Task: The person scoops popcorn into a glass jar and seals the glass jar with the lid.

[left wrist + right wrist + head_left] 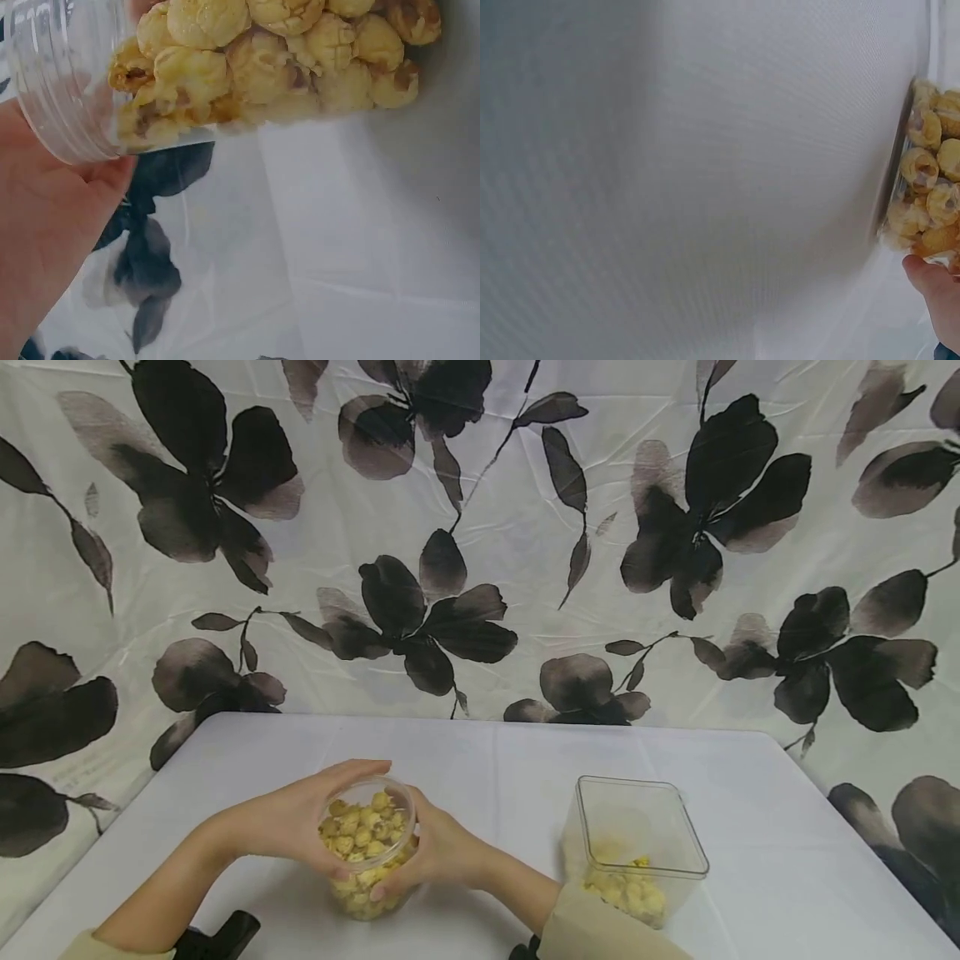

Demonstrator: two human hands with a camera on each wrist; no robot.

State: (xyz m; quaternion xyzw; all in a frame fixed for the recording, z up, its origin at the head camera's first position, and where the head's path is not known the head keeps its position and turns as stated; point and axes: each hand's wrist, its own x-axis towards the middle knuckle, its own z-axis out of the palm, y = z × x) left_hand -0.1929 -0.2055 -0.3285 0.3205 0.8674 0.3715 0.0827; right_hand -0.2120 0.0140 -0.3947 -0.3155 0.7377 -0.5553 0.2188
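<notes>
A clear round plastic jar (pixel 375 893) full of yellow popcorn (pixel 360 831) is held between both hands over the table, its round mouth tipped toward the head camera. My left hand (pixel 296 818) grips the jar's left side near the rim, thumb in front and fingers behind. From the other side my right hand (pixel 450 847) holds the jar, thumb across its front; the fingers behind are partly hidden. Popcorn pieces (pixel 247 67) show through the clear wall in the left wrist view. In the right wrist view, the right thumb (pixel 930 281) lies close to the jar's popcorn (pixel 934 169).
On the right stands a clear square container (pixel 573 839) with some popcorn (pixel 630 893) in its lower part, partly overlapped by the right sleeve (pixel 607 931). Both are on a white-covered table (pixel 480 752). Behind hangs a floral cloth (pixel 525 568).
</notes>
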